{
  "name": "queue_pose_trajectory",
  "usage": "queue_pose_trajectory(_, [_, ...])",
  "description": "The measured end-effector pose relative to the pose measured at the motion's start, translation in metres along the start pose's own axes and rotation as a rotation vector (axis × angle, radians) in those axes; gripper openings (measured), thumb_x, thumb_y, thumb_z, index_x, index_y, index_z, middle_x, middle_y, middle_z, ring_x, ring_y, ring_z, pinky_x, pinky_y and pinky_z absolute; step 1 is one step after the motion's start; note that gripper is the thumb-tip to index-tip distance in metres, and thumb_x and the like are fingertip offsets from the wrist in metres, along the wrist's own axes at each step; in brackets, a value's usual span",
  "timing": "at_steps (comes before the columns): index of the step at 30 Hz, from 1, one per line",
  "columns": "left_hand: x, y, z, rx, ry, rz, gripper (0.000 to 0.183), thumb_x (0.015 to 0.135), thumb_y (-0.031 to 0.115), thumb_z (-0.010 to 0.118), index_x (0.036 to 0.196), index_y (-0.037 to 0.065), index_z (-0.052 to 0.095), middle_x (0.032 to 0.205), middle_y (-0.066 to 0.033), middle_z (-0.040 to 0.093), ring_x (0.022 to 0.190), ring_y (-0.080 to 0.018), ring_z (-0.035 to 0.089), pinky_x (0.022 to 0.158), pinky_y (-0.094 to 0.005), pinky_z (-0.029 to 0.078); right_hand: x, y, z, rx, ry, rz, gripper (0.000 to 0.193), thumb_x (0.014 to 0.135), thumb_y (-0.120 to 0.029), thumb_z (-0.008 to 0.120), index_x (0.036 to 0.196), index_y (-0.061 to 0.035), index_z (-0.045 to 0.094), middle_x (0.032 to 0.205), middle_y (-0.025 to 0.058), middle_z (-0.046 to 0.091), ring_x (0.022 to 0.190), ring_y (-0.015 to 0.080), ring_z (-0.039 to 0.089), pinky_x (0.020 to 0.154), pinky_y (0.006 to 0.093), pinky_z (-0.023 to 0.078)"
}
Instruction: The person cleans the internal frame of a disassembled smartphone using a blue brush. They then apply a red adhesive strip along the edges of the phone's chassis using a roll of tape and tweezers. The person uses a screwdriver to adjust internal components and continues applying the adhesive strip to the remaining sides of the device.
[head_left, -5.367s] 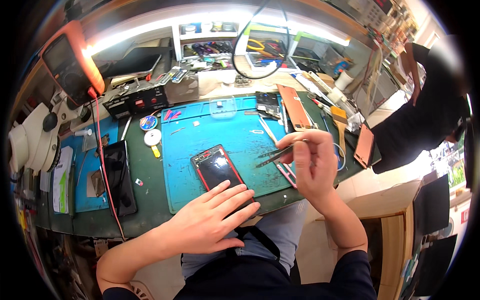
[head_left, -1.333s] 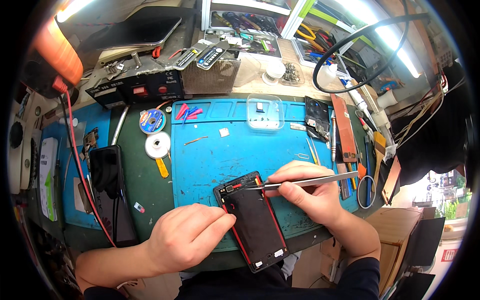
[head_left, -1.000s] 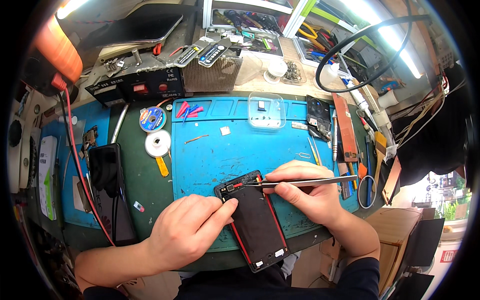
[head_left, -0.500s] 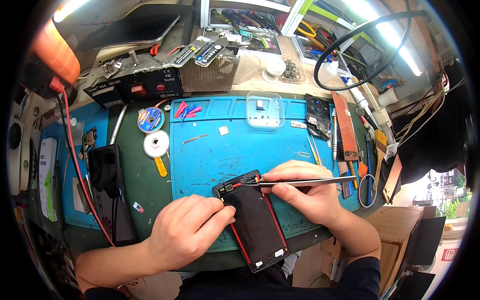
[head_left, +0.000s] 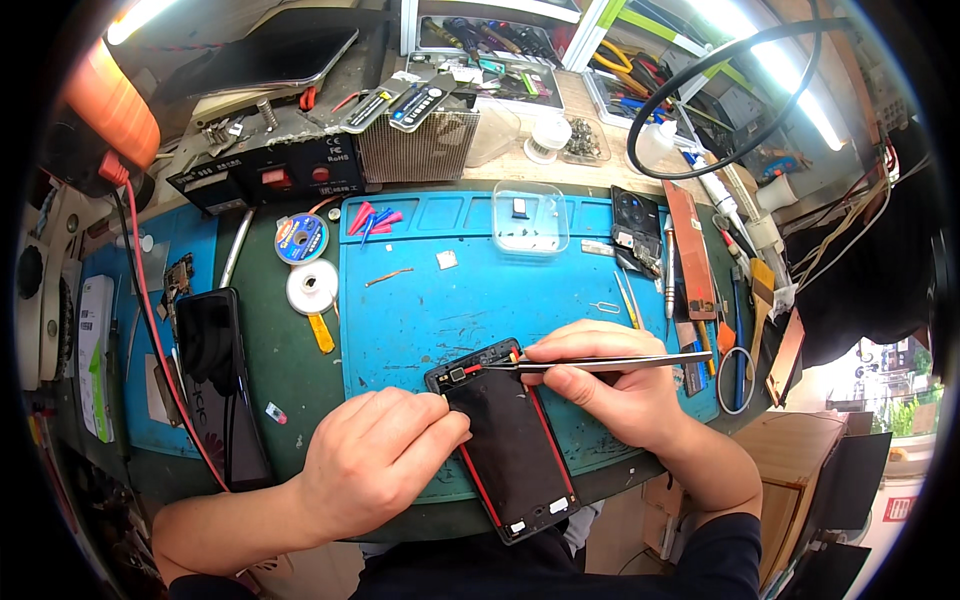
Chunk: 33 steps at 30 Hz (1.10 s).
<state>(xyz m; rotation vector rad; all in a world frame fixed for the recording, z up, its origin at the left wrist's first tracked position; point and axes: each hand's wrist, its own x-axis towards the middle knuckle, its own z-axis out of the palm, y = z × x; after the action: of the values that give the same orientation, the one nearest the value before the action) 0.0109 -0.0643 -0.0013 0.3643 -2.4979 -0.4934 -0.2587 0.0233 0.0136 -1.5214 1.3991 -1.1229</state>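
A black phone frame [head_left: 515, 455] with red strips along its long sides lies tilted over the front edge of the blue mat [head_left: 440, 310]. My left hand [head_left: 385, 450] pinches its upper left edge between thumb and fingers. In my right hand [head_left: 605, 385] is a pair of tweezers [head_left: 630, 364], held almost level. The tips of the tweezers reach the frame's top end, beside a small square camera module [head_left: 459, 376] and a small red piece [head_left: 474, 369]. Whether the tips grip anything is too small to tell.
A clear plastic box [head_left: 530, 222] with small parts stands on the mat's far side. Left are solder reels [head_left: 302, 240] and a dark phone [head_left: 222, 390]. Right lie a brush [head_left: 762, 290], screwdrivers and a brown strip [head_left: 688, 250]. A black cable [head_left: 640, 110] loops overhead.
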Motion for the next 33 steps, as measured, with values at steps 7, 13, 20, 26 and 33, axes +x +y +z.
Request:
queue_pose_trajectory(7, [-0.0005,0.0000,0.0008,0.003,0.006,0.002,0.027,0.081,0.013,0.082,0.105,0.002,0.074,0.099,-0.0061,0.068,0.079,-0.0203,0.068,0.063,-0.0321,0.052,0.0001,-0.0002,0.0003,0.013,-0.002,-0.002,0.022,0.100,-0.005,0.077,0.119,0.0055,0.079,0.109,0.0176,0.079,0.097,0.0230,0.078,0.086,0.0325,0.062])
queue_pose_trajectory(13, [0.0014,0.0038,-0.0003,-0.021,0.006,-0.042,0.030,0.077,0.006,0.089,0.104,0.004,0.075,0.096,-0.0058,0.071,0.078,-0.0233,0.069,0.062,-0.0353,0.052,-0.0019,0.0009,0.0030,0.054,0.031,0.046,0.021,0.099,-0.007,0.079,0.119,0.0002,0.080,0.107,0.0142,0.081,0.096,0.0212,0.076,0.085,0.0334,0.060])
queue_pose_trajectory(20, [-0.0003,0.0009,0.0014,-0.002,0.009,-0.011,0.027,0.079,0.010,0.084,0.104,0.003,0.074,0.098,-0.0060,0.069,0.078,-0.0211,0.068,0.062,-0.0331,0.052,-0.0021,0.0015,0.0025,0.044,0.031,0.039,0.022,0.099,-0.008,0.079,0.119,0.0001,0.080,0.107,0.0142,0.081,0.097,0.0214,0.076,0.086,0.0334,0.060])
queue_pose_trajectory(26, [-0.0005,-0.0001,0.0016,0.007,0.009,0.004,0.026,0.081,0.011,0.082,0.104,0.003,0.074,0.099,-0.0062,0.068,0.078,-0.0199,0.067,0.062,-0.0319,0.052,-0.0004,-0.0006,0.0006,-0.003,0.009,0.002,0.022,0.099,-0.006,0.079,0.118,0.0041,0.080,0.109,0.0171,0.080,0.097,0.0227,0.077,0.086,0.0325,0.061])
queue_pose_trajectory(33, [0.0013,0.0041,-0.0006,-0.017,0.002,-0.045,0.030,0.077,0.006,0.089,0.103,0.004,0.075,0.096,-0.0056,0.071,0.078,-0.0232,0.069,0.062,-0.0352,0.053,0.0001,-0.0010,0.0007,-0.014,0.012,-0.005,0.023,0.098,-0.008,0.079,0.118,0.0039,0.080,0.108,0.0174,0.080,0.097,0.0234,0.077,0.085,0.0331,0.060])
